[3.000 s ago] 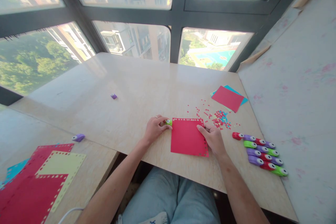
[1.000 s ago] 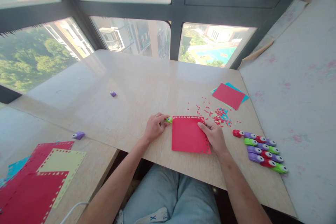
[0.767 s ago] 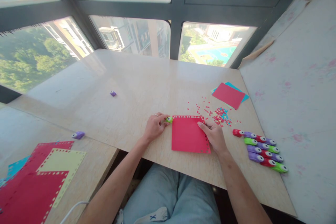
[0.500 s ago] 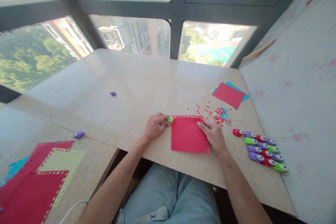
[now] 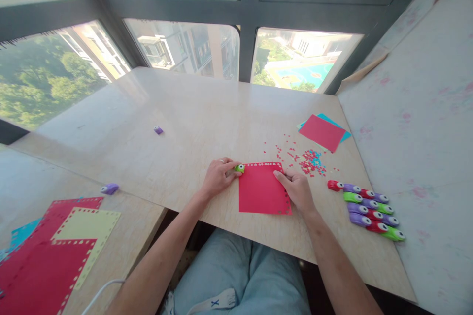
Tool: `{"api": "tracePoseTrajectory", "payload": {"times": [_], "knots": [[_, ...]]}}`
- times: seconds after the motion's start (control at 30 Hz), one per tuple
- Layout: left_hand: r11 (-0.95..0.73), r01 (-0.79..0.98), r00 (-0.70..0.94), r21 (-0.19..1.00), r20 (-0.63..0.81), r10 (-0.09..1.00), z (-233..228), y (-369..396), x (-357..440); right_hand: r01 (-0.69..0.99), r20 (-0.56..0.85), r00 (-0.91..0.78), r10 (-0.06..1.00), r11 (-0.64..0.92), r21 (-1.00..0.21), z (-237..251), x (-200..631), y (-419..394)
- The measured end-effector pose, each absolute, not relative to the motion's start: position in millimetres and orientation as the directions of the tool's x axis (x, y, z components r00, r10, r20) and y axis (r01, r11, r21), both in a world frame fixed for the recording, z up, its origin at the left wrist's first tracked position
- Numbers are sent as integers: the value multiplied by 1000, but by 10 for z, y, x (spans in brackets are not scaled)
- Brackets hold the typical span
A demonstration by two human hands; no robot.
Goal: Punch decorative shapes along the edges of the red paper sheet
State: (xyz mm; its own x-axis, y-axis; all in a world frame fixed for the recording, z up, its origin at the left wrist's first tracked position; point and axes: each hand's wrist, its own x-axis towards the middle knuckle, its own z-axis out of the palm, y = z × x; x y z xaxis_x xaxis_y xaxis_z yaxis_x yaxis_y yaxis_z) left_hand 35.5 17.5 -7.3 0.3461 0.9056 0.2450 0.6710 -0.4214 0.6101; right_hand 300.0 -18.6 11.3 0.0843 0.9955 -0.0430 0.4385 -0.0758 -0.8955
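My left hand (image 5: 219,177) is closed around a small green craft punch (image 5: 240,169) with an eye on it. The punch sits at the upper left corner of a red paper sheet (image 5: 260,189). Pinched at its right side, near the top, the sheet is in my right hand (image 5: 296,188), thumb on top and fingers hidden beneath. Small punched holes run along the sheet's top edge and down its right edge. The paper's left edge looks uncut.
Red and blue paper bits (image 5: 312,161) lie scattered beyond my right hand. Several coloured punches (image 5: 369,214) stand in rows at the right, below stacked paper (image 5: 322,133). Purple punches (image 5: 110,189) and punched sheets (image 5: 48,256) lie at the left. A wall (image 5: 421,157) bounds the right.
The red sheet has slid slightly left, with my right hand moving along with it. Its top left corner is now further into the green punch, which has barely moved.
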Motion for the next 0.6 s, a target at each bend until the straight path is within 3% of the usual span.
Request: {"api": "tracePoseTrajectory", "payload": {"times": [0.2,0.6], "knots": [[-411,692,327,593,250,911,-65,142,365,424,-53,106,993,-93,-901,140,2989,-180],[-359,625,262,693,247,933,28,75,364,366,-175,140,974,-216,-905,168,2969,-177]]}}
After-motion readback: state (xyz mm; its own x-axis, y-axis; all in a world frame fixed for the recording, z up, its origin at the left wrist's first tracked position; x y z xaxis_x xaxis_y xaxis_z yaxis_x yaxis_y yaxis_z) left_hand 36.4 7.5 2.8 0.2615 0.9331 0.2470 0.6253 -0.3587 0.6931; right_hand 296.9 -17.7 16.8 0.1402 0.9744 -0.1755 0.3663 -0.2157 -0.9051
